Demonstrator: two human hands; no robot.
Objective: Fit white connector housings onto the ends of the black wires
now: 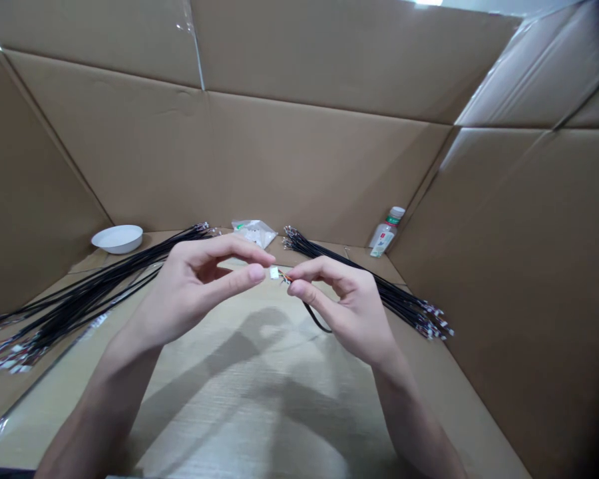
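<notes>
My right hand (344, 299) pinches a black cable (315, 320) by its thin coloured wires (284, 276), between thumb and fingertips. From that grip the wires lead left into a small white connector (274, 273), held up above the table. My left hand (204, 279) is beside the connector, its thumb and fingers apart. The index fingertip lies close to the connector's top edge; whether it touches I cannot tell. Behind my right hand the rest of the cable bends down and passes out of sight.
Bundles of black cables with white connectors lie at left (80, 299) and right (399, 293). A white bowl (117, 238), a clear plastic bag (254, 231) and a bottle (385, 233) stand along the back. Cardboard walls (329, 166) surround the table (219, 412).
</notes>
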